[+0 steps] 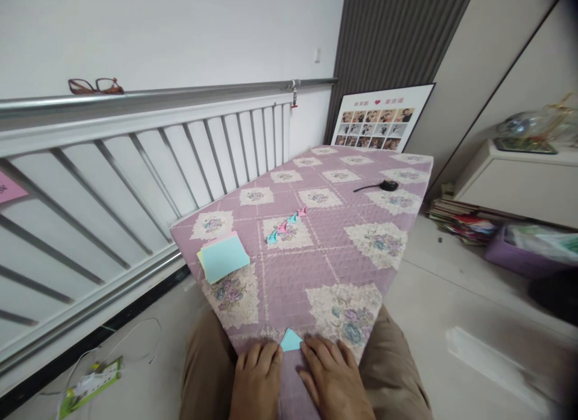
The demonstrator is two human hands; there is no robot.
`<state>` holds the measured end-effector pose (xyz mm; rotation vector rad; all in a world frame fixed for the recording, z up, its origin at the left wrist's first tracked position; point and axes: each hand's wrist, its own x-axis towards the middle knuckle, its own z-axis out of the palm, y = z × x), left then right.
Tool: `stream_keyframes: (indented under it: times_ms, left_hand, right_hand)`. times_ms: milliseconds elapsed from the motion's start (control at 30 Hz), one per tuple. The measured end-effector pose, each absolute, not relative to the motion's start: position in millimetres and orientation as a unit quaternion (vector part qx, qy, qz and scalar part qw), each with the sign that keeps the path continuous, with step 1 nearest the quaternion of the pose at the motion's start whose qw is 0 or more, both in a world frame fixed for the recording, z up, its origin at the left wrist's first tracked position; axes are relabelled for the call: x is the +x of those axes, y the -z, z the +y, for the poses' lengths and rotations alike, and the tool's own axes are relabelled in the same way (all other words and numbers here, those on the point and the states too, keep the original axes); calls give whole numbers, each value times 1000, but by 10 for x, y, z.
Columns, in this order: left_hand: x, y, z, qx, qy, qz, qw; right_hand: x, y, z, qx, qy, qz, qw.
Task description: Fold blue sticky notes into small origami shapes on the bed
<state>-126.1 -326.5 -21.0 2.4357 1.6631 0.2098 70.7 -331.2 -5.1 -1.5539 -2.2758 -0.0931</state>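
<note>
A small light-blue folded paper (291, 340) lies flat at the near edge of the cloth-covered table (289, 293). My left hand (259, 375) rests palm down at its left corner, fingers side by side, with a fingertip touching it. On the other side my right hand (332, 372) lies palm down, its index fingertip at the paper's right corner and the thumb apart. Neither hand is wrapped around anything. Several small folded pieces, blue (271, 237) and pink (302, 211), stand in a diagonal row farther up. A stack of coloured sheets (224, 258), blue on top, lies at the left edge.
A black object with a thin strap (389, 185) lies at the far right of the table. A white radiator (217, 149) runs along the left side, with glasses (96, 86) on the pipe above. A photo board (374, 122) leans behind the table. A power strip (93, 387) is on the floor.
</note>
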Motion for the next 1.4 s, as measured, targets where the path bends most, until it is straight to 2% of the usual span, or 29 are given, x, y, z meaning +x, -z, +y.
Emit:
stream_keyframes:
  times_ms: [167,467,933,1400]
  left_hand:
    - [-1262,198,-3294,807,-77,576,103]
    - [-1176,-307,-2910,818,-53,545,175]
    - [-1187,-223,-2823,848,-85,493,172]
    - [-1179,-157,-2809,800,-181,521,237]
  right_hand:
    - [610,-68,-3163,-612,-45,-759,217]
    - [675,-202,-2970,-600,-135,-762,202]
    - [621,-268,-2873,-537,-126,-817,166]
    - [644,-301,-2642,-475,-273,-813,199]
